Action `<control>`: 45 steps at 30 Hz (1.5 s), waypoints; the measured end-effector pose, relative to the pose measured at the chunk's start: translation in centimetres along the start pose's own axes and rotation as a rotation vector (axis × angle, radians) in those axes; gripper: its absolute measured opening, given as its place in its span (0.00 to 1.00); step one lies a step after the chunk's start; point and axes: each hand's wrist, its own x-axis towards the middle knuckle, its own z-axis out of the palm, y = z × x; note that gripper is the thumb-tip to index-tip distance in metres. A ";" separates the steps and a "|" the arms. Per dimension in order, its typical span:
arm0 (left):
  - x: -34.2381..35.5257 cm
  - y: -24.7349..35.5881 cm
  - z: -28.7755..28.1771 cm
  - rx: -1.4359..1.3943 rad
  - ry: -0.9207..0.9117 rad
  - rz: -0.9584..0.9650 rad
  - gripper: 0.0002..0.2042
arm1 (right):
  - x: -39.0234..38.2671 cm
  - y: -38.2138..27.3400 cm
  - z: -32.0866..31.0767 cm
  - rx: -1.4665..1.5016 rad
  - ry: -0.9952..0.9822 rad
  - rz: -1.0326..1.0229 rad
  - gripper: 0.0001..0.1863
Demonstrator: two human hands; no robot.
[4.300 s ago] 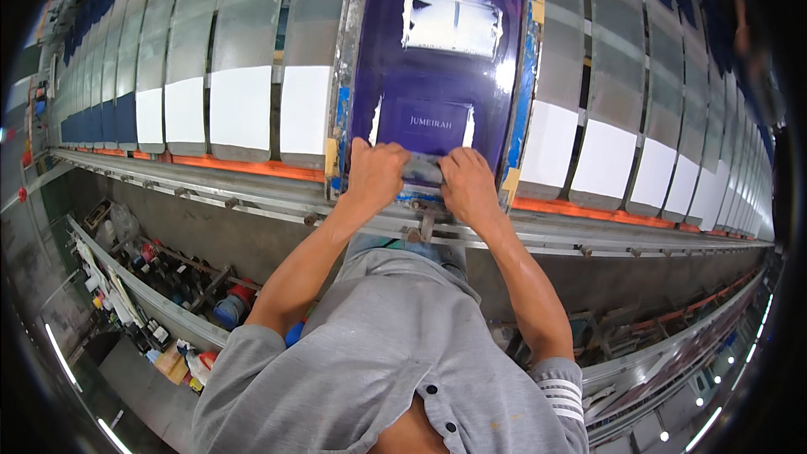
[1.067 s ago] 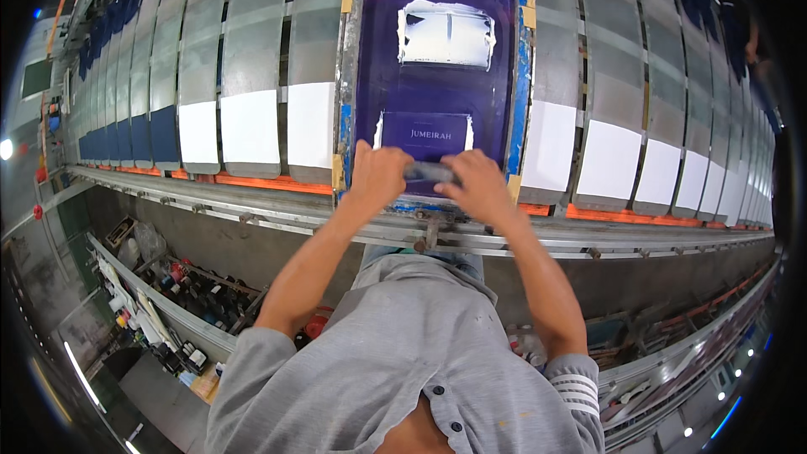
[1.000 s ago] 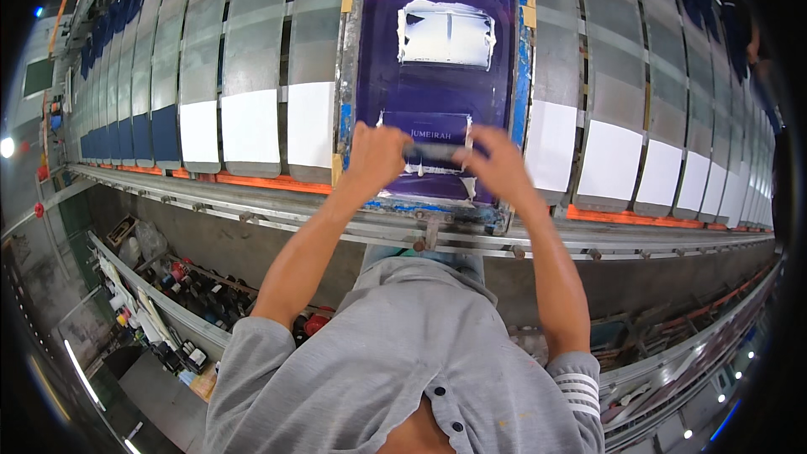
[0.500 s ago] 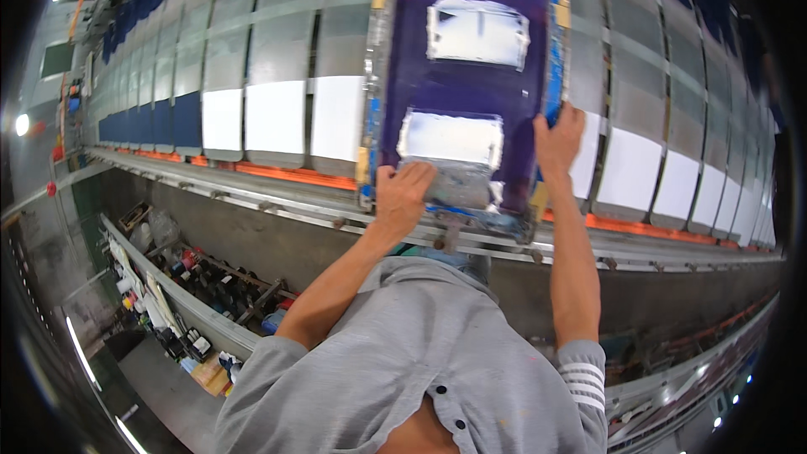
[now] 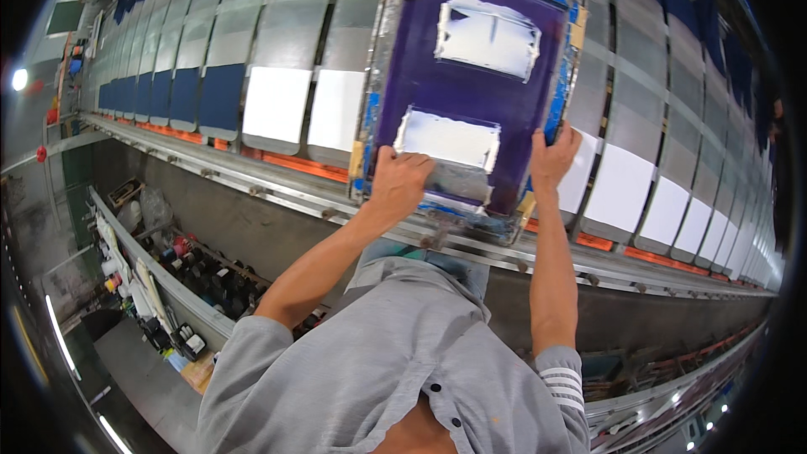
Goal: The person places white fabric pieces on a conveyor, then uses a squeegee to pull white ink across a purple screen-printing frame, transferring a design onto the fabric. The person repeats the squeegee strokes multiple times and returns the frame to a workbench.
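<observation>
A screen-printing frame (image 5: 477,101) lies under both my hands, its mesh purple with two white oblong areas and its rim patched with blue and tan tape. My left hand (image 5: 399,185) is closed at the lower left of the frame, its fingers curled round the left end of a grey squeegee (image 5: 462,182). The squeegee lies across the lower edge of the nearer white area; part of it is hidden by the hand. My right hand (image 5: 555,155) grips the frame's right side rail near its lower corner, fingers wrapped over the rim.
Long grey pallets (image 5: 290,25) stand in a row on both sides, carrying white pieces (image 5: 277,105) and, further left, dark blue pieces (image 5: 220,97). A metal rail (image 5: 277,199) runs along their near edge. A trough of bottles and clutter (image 5: 206,273) lies lower left.
The frame has moved left along the row with my hands still on it. Fewer white pieces show on its left, and the blue ones are closer. The view has tilted.
</observation>
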 end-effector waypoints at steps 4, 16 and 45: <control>0.0 -0.7 0.3 -0.025 -0.010 -0.021 0.14 | -0.4 0.3 0.9 -0.025 0.012 -0.039 0.32; 0.0 -0.9 0.6 -0.041 0.092 0.009 0.11 | -0.1 -1.4 0.7 -0.164 -0.071 -0.159 0.30; 3.8 -2.5 -0.1 -0.048 -0.082 -0.031 0.13 | -5.7 -9.9 -2.2 -0.105 -0.664 -0.545 0.05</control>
